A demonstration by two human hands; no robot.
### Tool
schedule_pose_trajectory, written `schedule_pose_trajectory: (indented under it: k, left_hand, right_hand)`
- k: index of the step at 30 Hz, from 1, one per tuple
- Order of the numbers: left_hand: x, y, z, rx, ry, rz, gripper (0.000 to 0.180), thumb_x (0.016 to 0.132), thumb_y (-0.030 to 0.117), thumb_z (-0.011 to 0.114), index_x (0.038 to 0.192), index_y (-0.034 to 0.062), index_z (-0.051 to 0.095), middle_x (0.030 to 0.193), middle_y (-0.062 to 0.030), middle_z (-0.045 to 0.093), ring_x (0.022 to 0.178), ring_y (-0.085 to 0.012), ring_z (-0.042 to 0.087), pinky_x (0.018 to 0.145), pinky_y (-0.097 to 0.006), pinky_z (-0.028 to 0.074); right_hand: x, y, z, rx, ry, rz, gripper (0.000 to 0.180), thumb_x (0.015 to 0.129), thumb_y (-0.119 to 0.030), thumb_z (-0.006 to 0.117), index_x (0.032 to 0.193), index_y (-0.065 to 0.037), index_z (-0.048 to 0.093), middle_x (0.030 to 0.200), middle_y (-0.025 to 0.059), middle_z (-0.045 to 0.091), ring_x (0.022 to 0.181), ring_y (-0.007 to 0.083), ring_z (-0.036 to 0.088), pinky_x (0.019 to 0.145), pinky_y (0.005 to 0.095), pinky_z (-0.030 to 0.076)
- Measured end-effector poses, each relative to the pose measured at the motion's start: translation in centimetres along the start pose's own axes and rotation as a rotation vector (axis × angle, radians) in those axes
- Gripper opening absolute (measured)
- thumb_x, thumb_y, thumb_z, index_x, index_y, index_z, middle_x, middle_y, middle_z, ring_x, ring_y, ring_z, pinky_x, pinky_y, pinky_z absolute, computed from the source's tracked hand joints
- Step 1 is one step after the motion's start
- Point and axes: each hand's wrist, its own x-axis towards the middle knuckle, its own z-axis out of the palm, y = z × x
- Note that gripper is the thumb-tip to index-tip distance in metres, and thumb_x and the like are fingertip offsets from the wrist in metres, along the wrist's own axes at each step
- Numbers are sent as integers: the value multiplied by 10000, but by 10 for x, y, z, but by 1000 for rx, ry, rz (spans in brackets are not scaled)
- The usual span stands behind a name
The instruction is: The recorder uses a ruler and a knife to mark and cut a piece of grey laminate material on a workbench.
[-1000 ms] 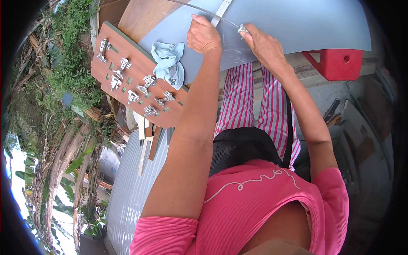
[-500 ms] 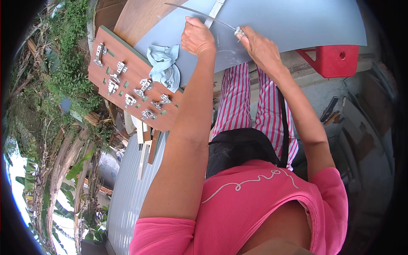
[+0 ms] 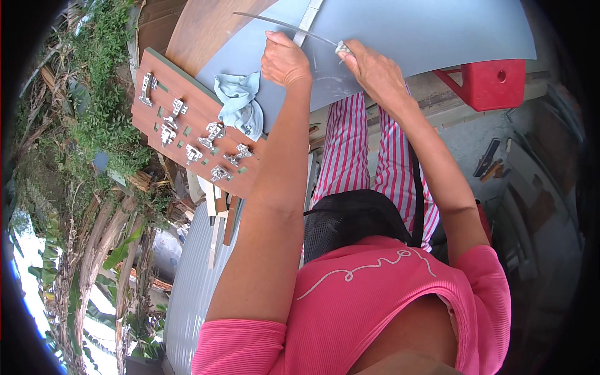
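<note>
Gripping the thin strip (image 3: 281, 25) in both closed fists, left hand (image 3: 284, 59) and right hand (image 3: 369, 65); best keep it flat against the grey panel (image 3: 425, 31).

panel (image 3: 425, 31): pale grey-blue, plain; faint light scuffs are seen near the hands
strip (image 3: 309, 19): light grey, laid across the panel
blade (image 3: 281, 25): thin, silvery grey
cloth (image 3: 240, 103): pale blue-green
board (image 3: 206, 159): reddish brown, edged in green; small green squares are seen on it
hinges (image 3: 212, 134): silver metal
stool (image 3: 490, 81): red
trousers (image 3: 350, 150): pink and white stripes
shirt (image 3: 375, 306): bright pink, with a white looping line
bag (image 3: 350, 222): black mesh
</note>
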Motion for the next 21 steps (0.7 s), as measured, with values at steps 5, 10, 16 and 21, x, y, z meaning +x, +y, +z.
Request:
schedule_pose_trajectory:
  k: [5, 10, 16, 21]
  left_hand:
    - [-1, -5, 4, 15, 81, 41, 554, 948, 326, 291, 638, 15, 629, 631, -195, 625, 579, -406, 582, 564, -490, 447]
    - [0, -5, 3, 15, 81, 51, 547, 947, 323, 299, 637, 14, 627, 626, -197, 622, 577, -408, 581, 564, -492, 445]
    - [0, -3, 3, 1, 57, 20, 549, 946, 332, 298, 644, 16, 630, 629, -200, 622, 583, -409, 584, 569, -495, 446]
    - [-1, -6, 5, 18, 68, 21, 556, 947, 338, 291, 652, 17, 636, 639, -205, 623, 597, -415, 585, 576, -497, 449]
  right_hand:
    - [-1, 2, 1, 22, -22, 3, 329, 959, -378, 411, 1114, -101, 499, 902, 177, 639, 834, 391, 608, 691, 482, 475]
    - [-45, 46, -3, -32, 39, 27, 323, 957, -379, 413, 1081, -97, 509, 891, 163, 641, 818, 371, 619, 675, 474, 485]
    - [-6, 14, -3, 15, -53, 26, 344, 960, -389, 399, 1119, -103, 507, 874, 174, 638, 820, 375, 618, 688, 486, 477]
    - [1, 11, 9, 7, -26, -13, 345, 956, -371, 423, 1170, -109, 489, 981, 169, 634, 856, 393, 601, 709, 480, 468]
